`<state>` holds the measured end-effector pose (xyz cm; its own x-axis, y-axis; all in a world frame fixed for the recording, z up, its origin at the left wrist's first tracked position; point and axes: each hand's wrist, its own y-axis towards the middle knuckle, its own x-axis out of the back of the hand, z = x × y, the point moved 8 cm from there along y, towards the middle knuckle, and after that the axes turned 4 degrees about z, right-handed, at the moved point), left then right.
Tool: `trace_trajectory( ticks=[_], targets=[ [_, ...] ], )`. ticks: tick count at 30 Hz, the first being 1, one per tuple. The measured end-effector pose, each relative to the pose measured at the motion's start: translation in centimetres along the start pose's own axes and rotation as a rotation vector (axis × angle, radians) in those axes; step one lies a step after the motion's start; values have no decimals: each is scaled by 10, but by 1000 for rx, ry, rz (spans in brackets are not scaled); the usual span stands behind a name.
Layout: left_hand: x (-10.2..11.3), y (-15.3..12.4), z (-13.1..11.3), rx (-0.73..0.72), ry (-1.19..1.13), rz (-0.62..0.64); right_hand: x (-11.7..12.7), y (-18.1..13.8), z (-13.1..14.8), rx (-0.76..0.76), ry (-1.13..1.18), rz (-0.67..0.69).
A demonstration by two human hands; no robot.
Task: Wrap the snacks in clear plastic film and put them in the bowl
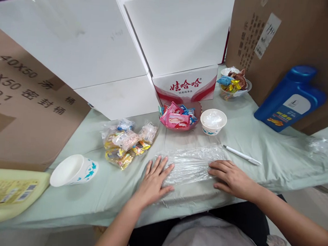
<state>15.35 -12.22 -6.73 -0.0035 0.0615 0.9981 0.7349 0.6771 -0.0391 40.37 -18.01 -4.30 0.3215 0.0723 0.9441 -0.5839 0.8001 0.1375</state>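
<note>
A clear plastic bag [190,164] lies stretched flat on the cloth near the table's front edge. My left hand [154,179] rests flat at its left end, fingers spread. At the right end my right hand [231,178] lies with its fingertips on the plastic, fingers stretched out and slightly bent. Just beyond the right hand is a white pen [242,155]. Behind the bag stand a paper cup [213,122] with crumpled clear plastic in it and a pink glass bowl [177,128] of wrapped snacks. Left of my left hand sits a clear bag of packaged snacks [127,141].
An empty paper cup [70,170] lies tilted at left beside a yellow bottle [14,194]. A blue bottle [291,100] and a clear bowl of wrapped sweets [233,86] stand at right. White boxes [182,32] and cardboard boxes [24,104] line the back.
</note>
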Motion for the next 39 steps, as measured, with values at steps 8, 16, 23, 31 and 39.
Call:
trace_trajectory(
  ticks=[8, 16, 23, 31, 39],
  targets=[
    [26, -34, -9, -168, -138, -228, 11, -26, -14, -71, -6, -202],
    [47, -23, 3, -35, -512, -317, 27, -26, -17, -94, 60, -269],
    [34, 8, 45, 367, -464, -322, 20, -13, -45, -381, -64, -303],
    [34, 28, 54, 463, -73, -322, 19, -4, -58, -516, -267, -277],
    [36, 33, -29, 11, -40, -242, -3, 17, 0, -38, -250, -162]
  ],
)
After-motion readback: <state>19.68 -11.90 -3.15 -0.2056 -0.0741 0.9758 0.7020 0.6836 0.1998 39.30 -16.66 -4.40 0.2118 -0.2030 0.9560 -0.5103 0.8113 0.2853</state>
